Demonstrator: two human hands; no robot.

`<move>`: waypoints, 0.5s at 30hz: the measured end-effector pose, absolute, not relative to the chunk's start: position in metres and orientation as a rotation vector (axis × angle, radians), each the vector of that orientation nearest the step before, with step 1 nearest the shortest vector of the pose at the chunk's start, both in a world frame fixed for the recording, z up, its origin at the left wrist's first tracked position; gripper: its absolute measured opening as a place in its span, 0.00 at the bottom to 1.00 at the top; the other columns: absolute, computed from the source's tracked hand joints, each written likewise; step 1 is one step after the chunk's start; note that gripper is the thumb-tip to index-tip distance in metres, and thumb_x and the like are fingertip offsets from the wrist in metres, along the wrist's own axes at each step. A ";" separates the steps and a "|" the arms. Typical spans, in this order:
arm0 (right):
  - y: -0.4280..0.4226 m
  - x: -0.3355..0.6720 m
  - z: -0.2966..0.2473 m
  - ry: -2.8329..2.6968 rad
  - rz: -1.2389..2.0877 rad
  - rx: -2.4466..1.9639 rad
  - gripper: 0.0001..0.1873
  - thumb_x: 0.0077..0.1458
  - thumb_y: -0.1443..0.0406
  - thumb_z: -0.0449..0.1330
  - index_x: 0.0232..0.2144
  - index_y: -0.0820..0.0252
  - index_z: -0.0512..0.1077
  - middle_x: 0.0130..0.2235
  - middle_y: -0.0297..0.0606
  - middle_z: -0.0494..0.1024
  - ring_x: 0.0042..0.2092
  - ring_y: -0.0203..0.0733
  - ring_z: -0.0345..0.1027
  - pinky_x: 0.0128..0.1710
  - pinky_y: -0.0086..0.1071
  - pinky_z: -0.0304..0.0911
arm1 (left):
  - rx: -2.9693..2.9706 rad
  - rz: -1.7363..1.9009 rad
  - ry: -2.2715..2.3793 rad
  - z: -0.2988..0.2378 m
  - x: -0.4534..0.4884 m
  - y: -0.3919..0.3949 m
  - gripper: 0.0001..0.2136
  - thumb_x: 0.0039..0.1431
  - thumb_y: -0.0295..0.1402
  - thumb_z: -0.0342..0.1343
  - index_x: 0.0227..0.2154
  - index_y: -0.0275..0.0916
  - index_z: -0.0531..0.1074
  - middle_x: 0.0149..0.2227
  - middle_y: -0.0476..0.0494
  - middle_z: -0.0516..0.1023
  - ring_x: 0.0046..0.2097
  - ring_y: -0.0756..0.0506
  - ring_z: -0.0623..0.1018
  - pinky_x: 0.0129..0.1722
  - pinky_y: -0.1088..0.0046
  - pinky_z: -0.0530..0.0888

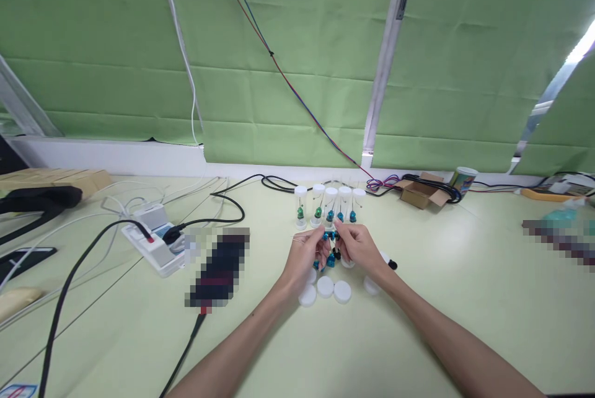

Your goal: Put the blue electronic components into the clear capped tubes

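My left hand (304,256) and my right hand (359,248) meet over the pale green table (465,299), fingers pinched together on a small blue bead piece (330,236) with a thin wire. More blue pieces (328,260) lie under my hands. Just behind them stands a row of several clear tubes with white caps (330,206), each with a green or blue bead on a wire inside. Three loose white caps (325,288) lie on the table in front of my wrists.
A white power strip (155,242) with black cables sits at the left, next to a blurred dark object (218,271). A small open cardboard box (421,192) and a can (462,180) stand at the back right. Green blinds hang behind.
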State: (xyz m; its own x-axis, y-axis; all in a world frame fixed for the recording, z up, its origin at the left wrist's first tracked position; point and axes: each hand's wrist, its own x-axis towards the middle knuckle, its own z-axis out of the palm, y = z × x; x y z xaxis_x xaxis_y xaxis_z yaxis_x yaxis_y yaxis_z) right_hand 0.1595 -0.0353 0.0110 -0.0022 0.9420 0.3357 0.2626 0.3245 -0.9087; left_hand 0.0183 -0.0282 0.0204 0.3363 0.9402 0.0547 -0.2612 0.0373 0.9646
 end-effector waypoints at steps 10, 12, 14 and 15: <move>-0.034 0.158 0.011 -1.480 0.722 -1.236 0.33 0.59 0.46 0.48 0.10 0.59 0.59 0.09 0.30 0.61 0.14 0.33 0.56 0.20 0.28 0.55 | 1.183 1.036 0.740 0.020 0.019 -0.029 0.20 0.53 0.48 0.56 0.17 0.34 0.68 0.18 0.47 0.69 0.17 0.53 0.66 0.16 0.77 0.60; -0.035 0.158 0.012 -1.474 0.715 -1.236 0.33 0.60 0.47 0.48 0.10 0.58 0.58 0.09 0.31 0.61 0.14 0.33 0.56 0.20 0.28 0.55 | 1.178 1.038 0.735 0.021 0.019 -0.029 0.20 0.53 0.48 0.56 0.18 0.34 0.68 0.18 0.47 0.69 0.17 0.53 0.66 0.16 0.76 0.60; -0.036 0.158 0.013 -1.462 0.715 -1.209 0.31 0.60 0.47 0.48 0.11 0.58 0.57 0.08 0.30 0.60 0.14 0.33 0.56 0.20 0.28 0.55 | 1.168 1.050 0.730 0.021 0.019 -0.028 0.20 0.53 0.48 0.55 0.18 0.34 0.69 0.19 0.47 0.69 0.17 0.53 0.66 0.16 0.76 0.61; -0.036 0.158 0.013 -1.455 0.719 -1.183 0.30 0.60 0.48 0.48 0.13 0.58 0.58 0.09 0.29 0.60 0.14 0.33 0.55 0.20 0.28 0.55 | 1.157 1.061 0.729 0.022 0.018 -0.028 0.20 0.53 0.48 0.55 0.18 0.34 0.69 0.19 0.47 0.69 0.17 0.53 0.66 0.16 0.76 0.61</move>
State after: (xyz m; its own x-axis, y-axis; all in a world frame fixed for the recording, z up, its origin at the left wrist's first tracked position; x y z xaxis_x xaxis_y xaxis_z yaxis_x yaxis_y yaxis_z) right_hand 0.1580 -0.0364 0.0132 0.0700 0.9319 0.3558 0.2833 0.3234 -0.9029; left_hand 0.0185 -0.0281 0.0217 0.3588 0.9315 0.0592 -0.2782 0.0462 0.9594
